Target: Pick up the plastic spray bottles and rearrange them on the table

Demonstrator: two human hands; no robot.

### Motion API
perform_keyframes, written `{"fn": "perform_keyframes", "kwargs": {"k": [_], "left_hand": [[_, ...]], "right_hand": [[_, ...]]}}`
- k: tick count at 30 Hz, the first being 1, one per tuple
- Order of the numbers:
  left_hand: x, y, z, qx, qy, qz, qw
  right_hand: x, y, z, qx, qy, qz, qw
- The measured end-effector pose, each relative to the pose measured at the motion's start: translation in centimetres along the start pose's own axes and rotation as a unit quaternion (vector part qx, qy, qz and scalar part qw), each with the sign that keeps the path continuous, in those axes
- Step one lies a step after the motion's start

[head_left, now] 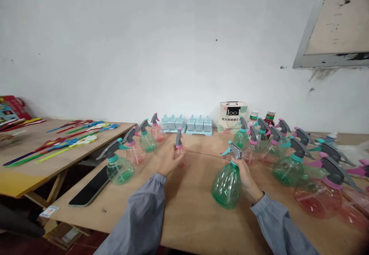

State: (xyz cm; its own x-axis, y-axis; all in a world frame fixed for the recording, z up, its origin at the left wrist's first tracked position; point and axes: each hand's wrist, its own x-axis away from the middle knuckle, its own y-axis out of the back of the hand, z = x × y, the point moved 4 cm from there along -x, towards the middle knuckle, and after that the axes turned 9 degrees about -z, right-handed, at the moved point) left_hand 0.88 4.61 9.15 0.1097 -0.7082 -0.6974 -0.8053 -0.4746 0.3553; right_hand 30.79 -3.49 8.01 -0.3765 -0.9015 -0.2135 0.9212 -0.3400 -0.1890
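Note:
My left hand (170, 158) is wrapped round the neck of a pink spray bottle (181, 159) with a grey head, upright near the table's middle. My right hand (243, 172) grips a green spray bottle (226, 187) by its neck; it has a grey and turquoise head and leans slightly. Left of my left hand stand other spray bottles, among them a green one (119, 170) and a pink one (135, 153). To the right of my right hand is a group of several more, including a green one (288, 169) and a large pink one (317, 199).
A black phone (90, 187) lies at the table's left edge. Light blue molds (199, 126) and a paper bag (232, 118) stand along the wall. On a separate left table (17, 178) lie colorful long-handled items (66, 143). Another person's hand (7, 137) shows at far left.

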Motion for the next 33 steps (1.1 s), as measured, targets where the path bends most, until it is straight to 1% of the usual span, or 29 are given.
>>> {"fn": "perform_keyframes", "kwargs": {"k": [2,3,5,8,10,12,16,18,22,24,26,29,30,33], "left_hand": [[2.4,-0.2,-0.8,0.014,-0.022,0.023,0.999],[3.3,-0.4,-0.9,0.013,-0.025,0.029,0.999],[4.7,-1.1,-0.5,0.002,-0.018,0.024,1.000],[5.7,-2.0,0.0,-0.002,-0.020,0.012,1.000],[6.1,-2.4,0.0,0.006,-0.023,0.016,1.000],[6.2,-2.5,-0.1,0.014,-0.026,0.024,0.999],[6.2,-2.4,-0.5,0.016,-0.029,0.032,0.999],[6.2,-2.4,-0.6,0.019,-0.027,0.035,0.999],[6.2,-2.5,-0.3,0.029,-0.015,0.030,0.999],[6.2,-2.5,-0.2,0.031,-0.015,0.029,0.999],[6.2,-2.5,-0.2,0.027,-0.021,0.030,0.999],[6.2,-2.5,-0.3,0.023,-0.033,0.029,0.999],[6.2,-2.4,-0.4,0.023,-0.036,0.027,0.999],[6.2,-2.4,-0.4,0.017,-0.044,0.022,0.999]], "right_hand": [[-0.1,-0.4,0.4,-0.042,-0.019,0.026,0.999],[-0.2,-0.6,0.5,-0.054,-0.035,0.028,0.998],[-0.5,-0.8,0.4,-0.055,-0.062,0.015,0.996],[-1.2,-1.0,0.3,-0.023,-0.053,-0.022,0.998],[-1.6,-1.2,0.4,-0.013,-0.033,-0.037,0.999],[-1.6,-1.6,0.4,-0.012,-0.028,-0.032,0.999],[-0.8,-2.4,0.7,-0.030,-0.026,0.026,0.999],[-0.5,-2.4,0.7,-0.045,-0.030,0.032,0.998],[-0.8,-1.7,0.3,-0.051,-0.036,-0.037,0.997],[-1.0,-1.5,0.2,-0.053,-0.034,-0.053,0.997],[-1.0,-1.6,0.2,-0.054,-0.034,-0.039,0.997],[-0.6,-2.1,0.4,-0.057,-0.021,0.008,0.998],[-0.5,-2.2,0.5,-0.054,-0.013,0.014,0.998],[-0.5,-2.2,0.6,-0.041,0.008,0.003,0.999]]}}
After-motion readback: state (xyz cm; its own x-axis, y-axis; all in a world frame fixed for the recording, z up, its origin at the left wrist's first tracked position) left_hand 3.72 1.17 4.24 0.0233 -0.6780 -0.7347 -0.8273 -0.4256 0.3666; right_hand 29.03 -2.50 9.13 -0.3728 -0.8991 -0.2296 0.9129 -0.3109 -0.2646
